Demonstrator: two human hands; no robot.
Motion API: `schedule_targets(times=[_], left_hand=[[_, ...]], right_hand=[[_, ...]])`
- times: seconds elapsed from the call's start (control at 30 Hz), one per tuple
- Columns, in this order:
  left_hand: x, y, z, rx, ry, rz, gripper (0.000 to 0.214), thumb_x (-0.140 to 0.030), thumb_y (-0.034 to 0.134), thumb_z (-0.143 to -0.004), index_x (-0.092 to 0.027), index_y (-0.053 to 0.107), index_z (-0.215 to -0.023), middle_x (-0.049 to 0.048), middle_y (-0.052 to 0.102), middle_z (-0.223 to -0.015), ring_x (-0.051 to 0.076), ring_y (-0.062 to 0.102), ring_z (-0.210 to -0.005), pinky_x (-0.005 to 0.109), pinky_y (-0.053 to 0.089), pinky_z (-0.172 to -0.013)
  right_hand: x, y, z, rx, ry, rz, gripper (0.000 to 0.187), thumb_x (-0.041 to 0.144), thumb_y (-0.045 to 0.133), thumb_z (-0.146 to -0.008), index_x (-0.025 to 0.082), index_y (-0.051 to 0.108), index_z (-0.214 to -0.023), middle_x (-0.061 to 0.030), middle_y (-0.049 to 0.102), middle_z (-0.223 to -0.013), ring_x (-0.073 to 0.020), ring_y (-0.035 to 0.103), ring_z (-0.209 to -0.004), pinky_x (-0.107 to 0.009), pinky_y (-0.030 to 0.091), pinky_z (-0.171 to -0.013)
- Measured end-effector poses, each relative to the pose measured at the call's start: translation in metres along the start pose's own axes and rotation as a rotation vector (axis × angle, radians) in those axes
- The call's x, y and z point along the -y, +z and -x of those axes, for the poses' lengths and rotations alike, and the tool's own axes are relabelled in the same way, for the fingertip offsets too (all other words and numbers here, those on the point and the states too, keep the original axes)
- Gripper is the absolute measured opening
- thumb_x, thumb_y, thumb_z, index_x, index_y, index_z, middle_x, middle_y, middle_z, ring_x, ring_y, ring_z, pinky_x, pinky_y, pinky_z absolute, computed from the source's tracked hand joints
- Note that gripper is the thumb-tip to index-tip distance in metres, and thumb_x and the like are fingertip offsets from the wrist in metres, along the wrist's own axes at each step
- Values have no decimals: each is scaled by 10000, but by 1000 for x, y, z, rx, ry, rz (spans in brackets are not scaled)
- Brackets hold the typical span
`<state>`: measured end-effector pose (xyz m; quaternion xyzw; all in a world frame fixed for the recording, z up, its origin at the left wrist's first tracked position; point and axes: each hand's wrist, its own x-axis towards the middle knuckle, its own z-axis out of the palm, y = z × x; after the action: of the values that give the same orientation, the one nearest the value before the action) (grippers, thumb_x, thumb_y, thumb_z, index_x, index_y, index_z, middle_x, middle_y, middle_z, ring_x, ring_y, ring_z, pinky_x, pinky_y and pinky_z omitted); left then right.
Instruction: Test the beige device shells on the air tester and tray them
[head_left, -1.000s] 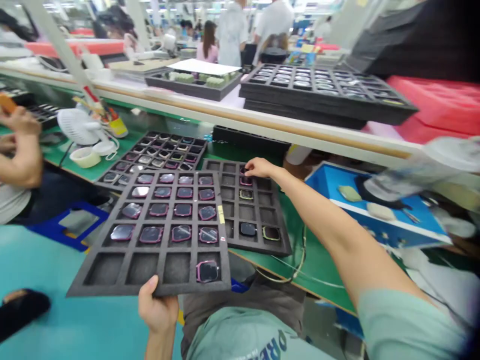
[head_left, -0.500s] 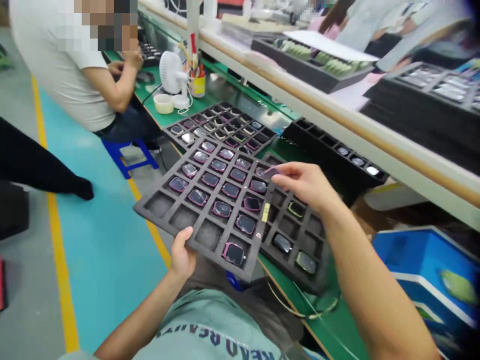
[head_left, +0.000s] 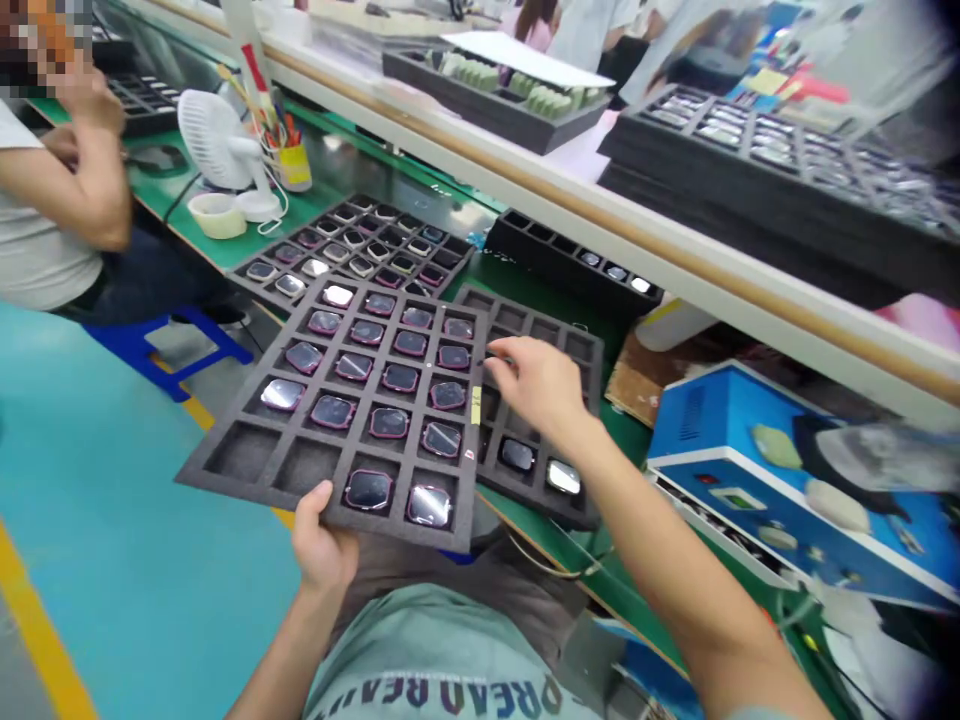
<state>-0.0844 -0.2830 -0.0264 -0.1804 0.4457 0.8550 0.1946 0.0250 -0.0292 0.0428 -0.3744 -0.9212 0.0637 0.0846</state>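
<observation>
My left hand (head_left: 324, 540) grips the near edge of a dark foam tray (head_left: 259, 500), thumb on top, holding it tilted above my lap. Its compartments hold many watch faces with purple-pink frames, such as one at the near row (head_left: 368, 490). Two near-left compartments have nothing in them. My right hand (head_left: 536, 385) hovers by the tray's right edge, over a second foam tray (head_left: 592, 420). Its thumb and index finger are pinched; whatever is between them cannot be made out. Below that hand, the second tray holds a dark watch face (head_left: 517, 455) and a shiny one (head_left: 564, 477).
Another tray of watch faces (head_left: 247, 290) lies behind, near a white fan (head_left: 217, 140), a tape roll (head_left: 216, 215) and a pen holder (head_left: 292, 165). A shelf edge (head_left: 480, 170) crosses above. To the right stands a blue machine (head_left: 720, 420). A co-worker's arm (head_left: 97, 190) is at left.
My view has swung right. The purple-edged piece seen in my right fingers no longer shows there, and one more watch face sits in the tray's near row. The left hand keeps its grip.
</observation>
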Motion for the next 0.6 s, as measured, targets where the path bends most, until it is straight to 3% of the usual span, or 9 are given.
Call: schedule_targets(times=[0.07,0.13,0.23,0.37,0.47,0.53,0.6], left_hand=[[-1,1,-2,6,-25,-14,333,-279,770,-603,-207,790,-928,-16,835,-932,192,755,-819,260,589,-778],[-1,1,-4,13,-31,-19,347,-280,778,-590,-211,790,-930,-19,836,-932,192,755,-801,261,590,-758],[1,0,-4,28,-14,-1,366,-288,800,-577,-213,788,-936,-24,832,-900,189,757,-810,262,594,-774],[6,-3,0,46,-46,29,397,-310,848,-565,-207,785,-942,-21,823,-851,200,759,-826,298,605,-841],[9,-6,4,33,-36,57,423,-309,885,-568,-202,785,-964,-1,826,-880,237,772,-903,344,607,-893],[11,-8,6,29,-29,77,450,-303,903,-569,-202,785,-991,12,829,-920,266,776,-964,372,605,-919],[12,-10,7,31,-27,85,475,-290,912,-572,-201,785,-1021,24,831,-955,285,775,-1004,391,603,-939]], right_hand=[[-47,5,-25,34,103,79,299,276,597,-997,222,752,-1248,-121,787,-1256,-316,710,-1191,-422,557,-965],[-82,12,-42,68,115,109,279,309,681,-954,217,778,-1200,-111,805,-1219,-303,725,-1157,-385,556,-942],[-105,20,-52,86,73,124,319,354,708,-941,227,781,-1224,-97,802,-1246,-279,729,-1164,-351,553,-942],[-111,23,-52,93,-6,134,281,296,737,-884,223,822,-1142,-108,816,-1209,-292,746,-1146,-353,567,-925],[-111,19,-49,61,-22,138,272,273,643,-918,175,843,-1075,-147,841,-1050,-320,787,-1009,-383,588,-843],[-101,12,-44,12,2,143,334,261,574,-937,126,836,-1094,-175,840,-966,-339,799,-918,-404,596,-779],[-73,1,-32,-61,8,87,368,276,540,-954,117,824,-1126,-167,841,-932,-327,802,-864,-395,601,-741]])
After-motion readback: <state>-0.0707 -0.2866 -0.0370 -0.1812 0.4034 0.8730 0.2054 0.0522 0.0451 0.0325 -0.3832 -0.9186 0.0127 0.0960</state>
